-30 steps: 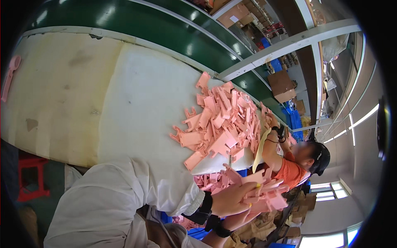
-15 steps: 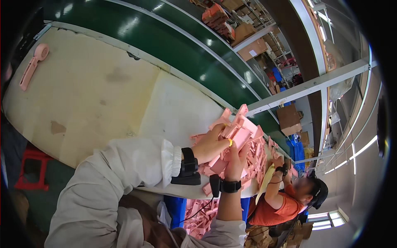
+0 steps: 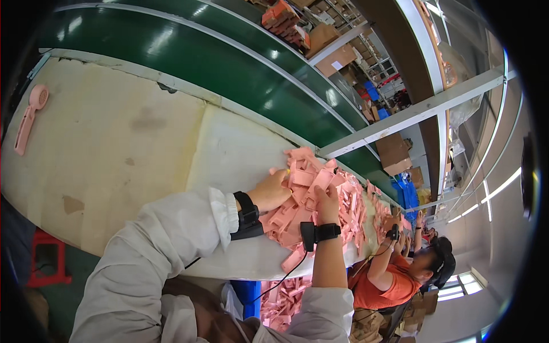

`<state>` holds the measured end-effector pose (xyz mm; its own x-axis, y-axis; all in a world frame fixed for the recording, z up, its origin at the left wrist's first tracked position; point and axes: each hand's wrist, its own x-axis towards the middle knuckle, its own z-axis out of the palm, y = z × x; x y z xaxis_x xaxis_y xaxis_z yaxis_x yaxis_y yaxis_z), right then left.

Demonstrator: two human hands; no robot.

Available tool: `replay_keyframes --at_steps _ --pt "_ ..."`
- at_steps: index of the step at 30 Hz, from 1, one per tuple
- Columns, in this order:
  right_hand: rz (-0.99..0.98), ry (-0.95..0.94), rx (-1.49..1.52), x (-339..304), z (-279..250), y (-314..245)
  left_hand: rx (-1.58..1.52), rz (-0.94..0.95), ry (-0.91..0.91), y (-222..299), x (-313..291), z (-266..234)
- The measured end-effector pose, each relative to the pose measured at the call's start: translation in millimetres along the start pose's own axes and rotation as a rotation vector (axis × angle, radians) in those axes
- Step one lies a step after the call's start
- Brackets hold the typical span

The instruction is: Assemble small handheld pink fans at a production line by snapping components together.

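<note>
A heap of pink plastic parts lies on the pale table top, and both my hands are at it. My left hand is against the heap's left side with its fingers bent; its fingertips are partly hidden among the parts. My right hand is at the middle of the heap, fingers closed on a pink plastic part that overlaps others around it. Both wrists wear black straps with small devices.
A pink shower-head-shaped piece lies at the table's far left. Beyond the table runs a green conveyor, with a metal post crossing at right. Below the edge, a blue bin adjoins more pink parts. A co-worker in orange works at right.
The joined pink pieces held up between my hands are no longer raised there. My hands have moved apart, the left toward the heap's left side, the right over its middle. The view has shifted slightly.
</note>
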<state>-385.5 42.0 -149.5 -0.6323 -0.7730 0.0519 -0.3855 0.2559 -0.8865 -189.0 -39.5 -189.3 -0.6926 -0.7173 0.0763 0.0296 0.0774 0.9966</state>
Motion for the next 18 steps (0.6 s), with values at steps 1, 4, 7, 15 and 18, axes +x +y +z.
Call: replay_keyframes --at_steps 1,4,7,15,18 --pt "0.006 0.007 0.007 5.4 -3.9 2.8 0.006 -0.002 -0.009 1.0 -0.3 -3.9" --pt "-0.156 0.069 -0.242 13.3 -7.0 -4.7 0.116 0.033 -0.096 25.1 -7.3 -32.6" --pt "-0.271 0.085 -0.342 10.7 -0.6 -13.4 0.263 0.134 -0.063 11.6 -3.5 -47.8" --pt "-0.329 0.067 -0.067 -36.2 19.8 -97.2 0.763 0.116 -0.057 20.2 -11.0 -61.9" --pt "-0.359 0.016 0.534 -73.1 69.8 -124.6 0.786 0.123 -0.063 29.1 -14.3 -67.5"
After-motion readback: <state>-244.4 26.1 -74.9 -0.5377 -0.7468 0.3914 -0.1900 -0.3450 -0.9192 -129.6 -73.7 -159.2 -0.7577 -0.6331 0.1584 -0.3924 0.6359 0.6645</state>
